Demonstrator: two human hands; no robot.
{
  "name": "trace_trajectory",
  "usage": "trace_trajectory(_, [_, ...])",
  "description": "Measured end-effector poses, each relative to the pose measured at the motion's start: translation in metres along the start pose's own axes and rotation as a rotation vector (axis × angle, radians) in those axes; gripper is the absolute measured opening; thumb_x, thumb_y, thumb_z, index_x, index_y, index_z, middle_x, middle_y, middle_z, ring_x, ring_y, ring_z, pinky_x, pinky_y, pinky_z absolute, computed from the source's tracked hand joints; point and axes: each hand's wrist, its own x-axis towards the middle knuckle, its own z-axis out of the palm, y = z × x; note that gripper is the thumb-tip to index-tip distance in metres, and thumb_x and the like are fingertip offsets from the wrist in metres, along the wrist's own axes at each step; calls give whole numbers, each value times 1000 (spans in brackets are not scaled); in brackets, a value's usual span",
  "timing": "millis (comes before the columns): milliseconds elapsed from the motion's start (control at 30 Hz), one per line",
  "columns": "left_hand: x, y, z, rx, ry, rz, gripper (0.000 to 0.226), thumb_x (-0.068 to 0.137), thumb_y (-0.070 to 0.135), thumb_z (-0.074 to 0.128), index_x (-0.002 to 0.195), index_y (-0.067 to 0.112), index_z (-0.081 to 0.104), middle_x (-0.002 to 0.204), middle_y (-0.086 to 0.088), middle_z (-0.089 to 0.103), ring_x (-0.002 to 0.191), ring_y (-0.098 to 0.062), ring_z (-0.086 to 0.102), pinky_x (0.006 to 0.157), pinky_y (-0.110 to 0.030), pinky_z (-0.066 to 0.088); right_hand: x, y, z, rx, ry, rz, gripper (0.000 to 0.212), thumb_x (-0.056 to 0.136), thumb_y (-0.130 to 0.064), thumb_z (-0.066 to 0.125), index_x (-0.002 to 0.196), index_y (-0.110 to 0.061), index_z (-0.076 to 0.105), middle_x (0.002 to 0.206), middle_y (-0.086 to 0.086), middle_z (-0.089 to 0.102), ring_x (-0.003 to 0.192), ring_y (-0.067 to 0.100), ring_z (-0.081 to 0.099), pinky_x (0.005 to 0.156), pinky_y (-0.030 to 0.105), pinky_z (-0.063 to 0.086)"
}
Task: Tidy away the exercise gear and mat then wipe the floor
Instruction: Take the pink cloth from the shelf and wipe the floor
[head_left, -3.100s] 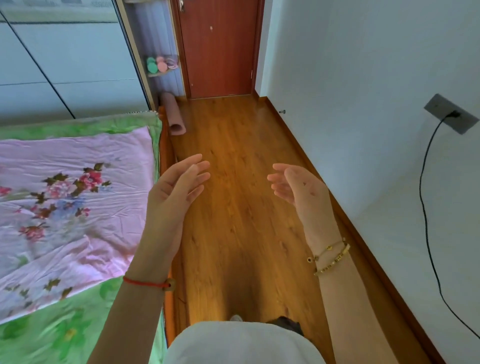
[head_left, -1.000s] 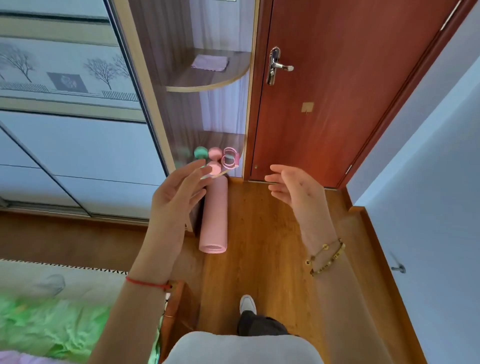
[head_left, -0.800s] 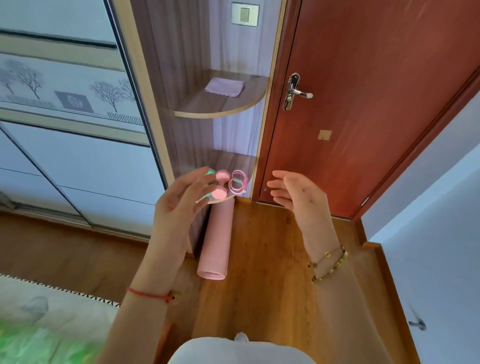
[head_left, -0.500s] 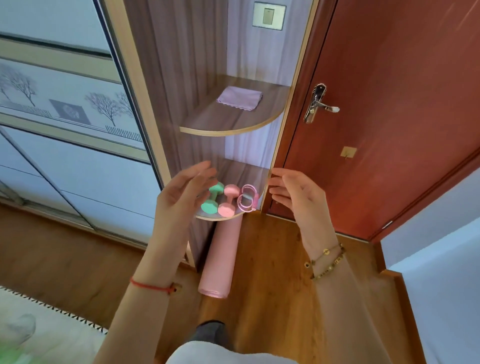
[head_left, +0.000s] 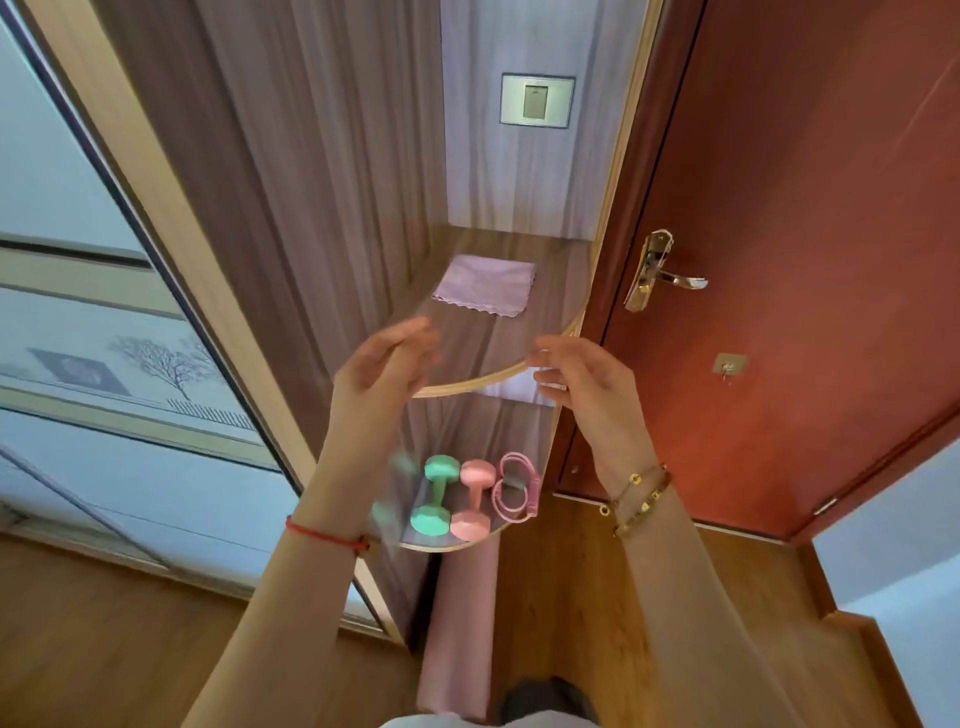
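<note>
A folded lilac cloth (head_left: 485, 285) lies on the upper curved corner shelf (head_left: 498, 376). My left hand (head_left: 382, 371) and my right hand (head_left: 587, 376) are raised in front of that shelf's front edge, both empty with fingers apart. On the lower shelf (head_left: 452, 545) sit a green dumbbell (head_left: 435, 496), a pink dumbbell (head_left: 474, 499) and a pink looped band (head_left: 511, 486). The rolled pink mat (head_left: 460, 623) lies on the wooden floor under the lower shelf.
A red-brown door (head_left: 789, 208) with a metal handle (head_left: 660, 273) stands right of the shelves. Sliding wardrobe panels (head_left: 104, 338) fill the left. A wall switch (head_left: 536, 100) is above the upper shelf. My foot (head_left: 545, 699) is beside the mat.
I have walked from the bedside to the corner shelves. The view has tilted up, and both hands have risen from the lower shelf to the upper shelf's edge.
</note>
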Motion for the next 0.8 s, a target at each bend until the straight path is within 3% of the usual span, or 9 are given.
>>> trace_trajectory(167, [78, -11, 16, 61, 65, -39, 17, 96, 18, 64, 109, 23, 73, 104, 0, 75, 102, -10, 71, 84, -21, 54, 55, 5, 14, -2, 10, 22, 25, 98, -6, 49, 112, 2, 68, 99, 13, 72, 82, 9, 65, 84, 29, 54])
trace_trajectory(267, [132, -30, 25, 243, 128, -33, 23, 93, 16, 66, 116, 17, 73, 108, -8, 75, 110, -19, 69, 99, -34, 54, 101, 12, 15, -93, 25, 2, 23, 98, -13, 53, 109, -5, 71, 87, 0, 72, 79, 7, 66, 88, 35, 55])
trace_trajectory(333, [166, -41, 33, 344, 155, -38, 27, 92, 18, 67, 119, 15, 72, 111, -14, 74, 117, -26, 66, 99, -34, 52, 138, 19, 13, -205, 38, -9, 19, 96, -19, 55, 102, -16, 73, 81, -8, 72, 84, 11, 69, 90, 39, 57])
trace_trajectory(467, [214, -53, 46, 548, 186, -160, 39, 89, 30, 65, 127, 22, 68, 114, 1, 73, 110, -15, 66, 82, -20, 42, 198, 25, 12, -406, 44, -19, 19, 95, -31, 58, 103, -19, 70, 94, -5, 71, 94, 16, 67, 87, 33, 52])
trace_trajectory(533, [236, -56, 58, 699, 160, -239, 48, 88, 37, 57, 133, 20, 63, 125, 1, 68, 118, -18, 62, 85, -20, 42, 229, 29, 15, -506, 12, -23, 23, 97, -30, 55, 107, -16, 68, 96, -2, 68, 99, 20, 64, 89, 32, 49])
trace_trajectory(600, [255, -59, 72, 847, 168, -233, 47, 91, 28, 49, 133, 11, 61, 129, -8, 65, 123, -28, 60, 93, -26, 45, 256, 33, 19, -586, -26, -40, 23, 96, -24, 55, 109, -13, 69, 103, 7, 72, 104, 28, 65, 92, 34, 48])
trace_trajectory(733, [280, -76, 81, 912, 141, -226, 42, 91, 25, 58, 130, 12, 62, 120, -13, 69, 116, -32, 63, 88, -25, 43, 299, 42, 24, -753, -112, -63, 30, 94, -13, 52, 118, -2, 65, 119, 19, 66, 116, 34, 58, 98, 33, 40])
trace_trajectory(800, [287, -88, 80, 954, 129, -243, 45, 91, 26, 63, 133, 12, 60, 126, -12, 66, 122, -31, 59, 102, -29, 44, 319, 49, 26, -836, -141, -97, 32, 92, -14, 53, 119, -1, 65, 121, 19, 65, 119, 35, 55, 100, 33, 38])
